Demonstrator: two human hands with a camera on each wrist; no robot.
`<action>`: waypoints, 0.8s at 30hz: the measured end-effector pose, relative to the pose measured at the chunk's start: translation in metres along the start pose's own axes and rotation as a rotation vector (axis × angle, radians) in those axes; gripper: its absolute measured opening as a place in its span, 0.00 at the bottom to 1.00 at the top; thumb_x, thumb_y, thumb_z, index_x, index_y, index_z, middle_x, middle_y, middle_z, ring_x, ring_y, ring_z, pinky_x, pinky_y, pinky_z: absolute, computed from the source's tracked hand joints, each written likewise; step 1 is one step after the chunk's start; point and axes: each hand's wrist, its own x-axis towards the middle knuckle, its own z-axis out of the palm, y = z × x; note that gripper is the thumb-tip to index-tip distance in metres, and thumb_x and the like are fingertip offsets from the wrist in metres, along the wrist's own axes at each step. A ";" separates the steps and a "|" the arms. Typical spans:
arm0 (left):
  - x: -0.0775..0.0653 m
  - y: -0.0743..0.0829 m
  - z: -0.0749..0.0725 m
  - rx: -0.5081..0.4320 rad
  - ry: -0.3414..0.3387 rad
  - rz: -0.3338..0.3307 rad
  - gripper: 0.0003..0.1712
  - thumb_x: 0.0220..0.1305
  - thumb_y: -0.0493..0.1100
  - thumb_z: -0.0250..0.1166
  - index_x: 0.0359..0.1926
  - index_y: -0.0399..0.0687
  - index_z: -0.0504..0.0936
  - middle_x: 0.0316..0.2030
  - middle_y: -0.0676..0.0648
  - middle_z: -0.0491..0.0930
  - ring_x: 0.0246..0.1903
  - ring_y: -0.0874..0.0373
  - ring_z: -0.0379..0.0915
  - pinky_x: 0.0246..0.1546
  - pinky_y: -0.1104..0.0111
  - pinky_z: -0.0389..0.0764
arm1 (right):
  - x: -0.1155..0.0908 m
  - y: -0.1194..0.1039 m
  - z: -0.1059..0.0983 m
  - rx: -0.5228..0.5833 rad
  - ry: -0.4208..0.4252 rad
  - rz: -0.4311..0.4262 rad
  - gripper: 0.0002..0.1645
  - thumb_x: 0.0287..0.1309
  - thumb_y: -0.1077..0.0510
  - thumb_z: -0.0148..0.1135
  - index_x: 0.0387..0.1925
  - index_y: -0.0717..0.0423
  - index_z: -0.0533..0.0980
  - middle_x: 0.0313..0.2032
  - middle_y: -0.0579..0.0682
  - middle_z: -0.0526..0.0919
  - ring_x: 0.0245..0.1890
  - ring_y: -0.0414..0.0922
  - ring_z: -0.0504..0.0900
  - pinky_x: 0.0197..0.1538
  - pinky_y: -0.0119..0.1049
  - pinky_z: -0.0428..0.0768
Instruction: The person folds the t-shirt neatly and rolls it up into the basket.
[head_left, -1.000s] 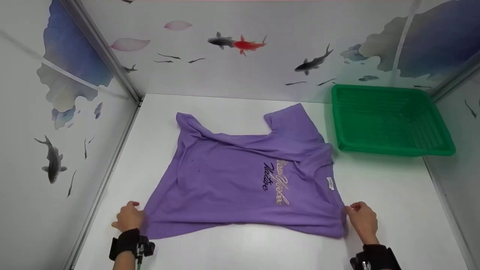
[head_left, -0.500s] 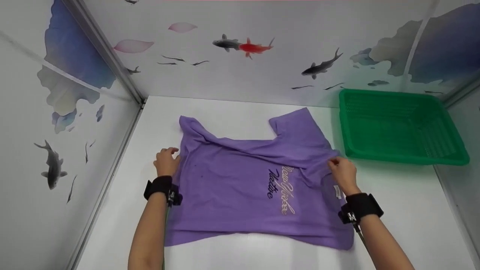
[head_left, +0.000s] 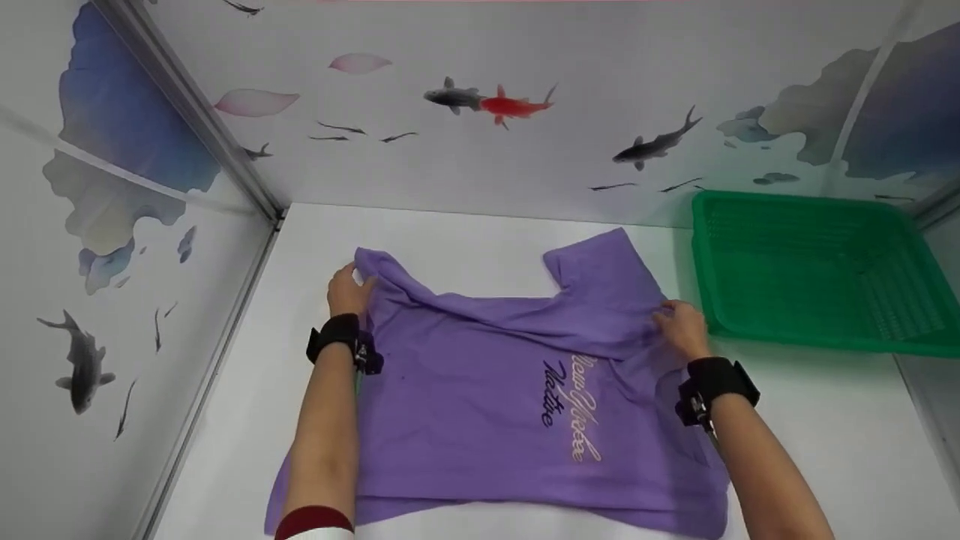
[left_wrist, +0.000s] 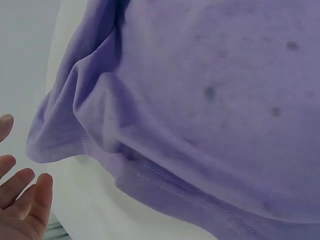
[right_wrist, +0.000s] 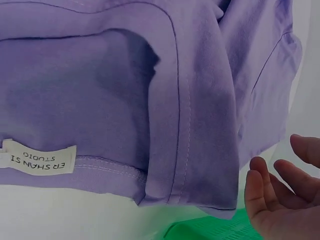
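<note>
A purple T-shirt with printed script lettering lies on the white table, its neck toward the right. One sleeve points away from me, and a folded ridge runs along the far side. At the far left corner of the hem is my left hand; in the left wrist view its fingers are parted from the thumb with no cloth between them. My right hand is by the shoulder beside the collar. In the right wrist view its fingers are loosely bent next to the fabric, holding nothing. A white label shows inside the neck.
A green plastic basket stands at the back right, close beyond my right hand. White panels printed with fish enclose the table at the back and sides.
Both hands have gone from the shirt's near corners to its far side. In the last half second the left hand moved farther up to the hem corner; the right stayed near the shoulder.
</note>
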 end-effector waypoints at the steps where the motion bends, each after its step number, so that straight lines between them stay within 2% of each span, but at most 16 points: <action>1: 0.005 0.002 0.000 -0.001 -0.017 -0.004 0.32 0.68 0.40 0.59 0.66 0.24 0.63 0.62 0.25 0.66 0.64 0.34 0.61 0.66 0.51 0.62 | 0.002 0.001 0.000 0.013 -0.018 0.008 0.26 0.68 0.64 0.50 0.59 0.82 0.65 0.55 0.79 0.70 0.52 0.70 0.73 0.54 0.57 0.73; 5: 0.022 0.005 -0.001 -0.039 -0.097 -0.064 0.36 0.70 0.42 0.56 0.70 0.26 0.56 0.67 0.27 0.60 0.68 0.36 0.55 0.68 0.53 0.58 | 0.010 0.004 0.001 0.027 -0.084 0.019 0.30 0.68 0.64 0.48 0.62 0.85 0.58 0.59 0.82 0.64 0.59 0.72 0.66 0.59 0.59 0.69; 7: 0.035 -0.002 0.003 -0.070 -0.134 -0.109 0.39 0.71 0.44 0.56 0.72 0.28 0.52 0.70 0.29 0.56 0.70 0.37 0.52 0.69 0.54 0.55 | 0.013 0.006 0.004 0.018 -0.111 0.017 0.32 0.68 0.64 0.48 0.63 0.86 0.55 0.60 0.83 0.61 0.61 0.73 0.62 0.62 0.60 0.66; 8: 0.039 -0.008 0.005 -0.103 -0.142 -0.109 0.40 0.70 0.46 0.56 0.73 0.29 0.51 0.70 0.30 0.56 0.70 0.38 0.52 0.70 0.54 0.55 | 0.015 0.008 0.005 0.012 -0.119 0.016 0.32 0.68 0.64 0.48 0.63 0.87 0.55 0.60 0.83 0.60 0.62 0.74 0.61 0.63 0.60 0.64; 10: 0.058 -0.035 0.021 -0.152 -0.131 -0.105 0.43 0.69 0.52 0.56 0.74 0.32 0.50 0.71 0.32 0.55 0.71 0.41 0.50 0.71 0.59 0.53 | 0.017 0.011 0.009 0.001 -0.122 0.016 0.33 0.67 0.64 0.49 0.62 0.87 0.55 0.59 0.84 0.61 0.61 0.74 0.61 0.63 0.61 0.64; 11: 0.069 -0.052 0.032 -0.192 -0.097 -0.092 0.45 0.67 0.55 0.58 0.74 0.34 0.53 0.70 0.33 0.59 0.70 0.43 0.55 0.69 0.63 0.56 | 0.018 0.012 0.011 -0.005 -0.113 0.012 0.31 0.66 0.65 0.49 0.61 0.87 0.57 0.57 0.84 0.64 0.59 0.74 0.64 0.61 0.61 0.66; 12: 0.076 -0.060 0.038 -0.225 -0.074 -0.096 0.46 0.66 0.56 0.59 0.74 0.34 0.54 0.68 0.33 0.62 0.68 0.44 0.58 0.68 0.63 0.58 | 0.019 0.013 0.013 -0.013 -0.098 0.008 0.29 0.64 0.65 0.50 0.58 0.87 0.60 0.53 0.84 0.66 0.57 0.74 0.66 0.59 0.61 0.67; 13: 0.076 -0.059 0.040 -0.257 -0.050 -0.111 0.44 0.67 0.56 0.59 0.73 0.35 0.55 0.66 0.33 0.66 0.66 0.44 0.62 0.67 0.63 0.61 | 0.021 0.014 0.014 -0.028 -0.084 0.003 0.27 0.63 0.65 0.51 0.55 0.87 0.62 0.50 0.83 0.68 0.54 0.74 0.68 0.57 0.61 0.68; 14: 0.073 -0.055 0.040 -0.289 -0.015 -0.099 0.44 0.66 0.55 0.60 0.72 0.33 0.57 0.62 0.32 0.71 0.62 0.44 0.67 0.64 0.63 0.65 | 0.022 0.016 0.016 -0.044 -0.069 0.000 0.25 0.63 0.65 0.51 0.52 0.87 0.64 0.48 0.83 0.69 0.52 0.74 0.68 0.55 0.61 0.69; 16: 0.059 -0.029 0.030 -0.317 0.023 -0.147 0.40 0.67 0.50 0.60 0.70 0.29 0.59 0.56 0.30 0.74 0.56 0.43 0.72 0.61 0.61 0.69 | 0.026 0.017 0.018 -0.087 -0.033 -0.010 0.20 0.62 0.66 0.52 0.44 0.86 0.67 0.42 0.82 0.72 0.48 0.73 0.70 0.52 0.60 0.70; 17: 0.052 -0.018 0.025 -0.320 0.035 -0.164 0.38 0.67 0.48 0.60 0.68 0.26 0.61 0.54 0.29 0.75 0.54 0.41 0.73 0.59 0.59 0.70 | 0.029 0.017 0.020 -0.103 -0.015 -0.012 0.16 0.61 0.66 0.53 0.35 0.83 0.68 0.35 0.78 0.73 0.42 0.71 0.73 0.47 0.57 0.73; 18: 0.043 -0.002 0.016 -0.300 0.010 -0.196 0.37 0.68 0.46 0.58 0.68 0.24 0.60 0.56 0.27 0.73 0.56 0.39 0.71 0.61 0.56 0.69 | 0.032 0.017 0.021 -0.116 -0.005 -0.005 0.15 0.61 0.66 0.53 0.29 0.80 0.69 0.30 0.74 0.74 0.37 0.67 0.74 0.43 0.52 0.75; 19: 0.038 0.005 0.010 -0.279 -0.010 -0.206 0.36 0.69 0.45 0.58 0.67 0.23 0.60 0.57 0.26 0.71 0.58 0.38 0.69 0.62 0.55 0.68 | 0.034 0.017 0.021 -0.133 0.005 0.001 0.15 0.62 0.65 0.54 0.26 0.79 0.71 0.26 0.70 0.75 0.33 0.64 0.75 0.39 0.48 0.76; 21: 0.039 0.004 0.006 -0.221 -0.094 -0.220 0.38 0.68 0.47 0.58 0.66 0.21 0.60 0.62 0.24 0.66 0.62 0.36 0.64 0.64 0.55 0.65 | 0.040 0.015 0.022 -0.162 0.036 0.010 0.17 0.62 0.66 0.54 0.19 0.73 0.71 0.19 0.61 0.73 0.25 0.55 0.72 0.30 0.42 0.73; 22: 0.046 -0.005 0.008 -0.189 -0.144 -0.225 0.39 0.67 0.48 0.59 0.66 0.21 0.61 0.64 0.25 0.64 0.64 0.35 0.61 0.65 0.55 0.64 | 0.043 0.014 0.022 -0.173 0.057 0.016 0.19 0.62 0.66 0.54 0.16 0.70 0.70 0.17 0.58 0.72 0.23 0.52 0.71 0.28 0.40 0.70; 24: 0.051 -0.010 0.004 -0.120 -0.226 -0.206 0.38 0.66 0.48 0.59 0.65 0.21 0.63 0.63 0.25 0.64 0.64 0.35 0.62 0.64 0.55 0.66 | 0.050 0.011 0.021 -0.195 0.089 0.027 0.17 0.62 0.67 0.53 0.18 0.72 0.73 0.19 0.61 0.75 0.23 0.54 0.73 0.28 0.42 0.72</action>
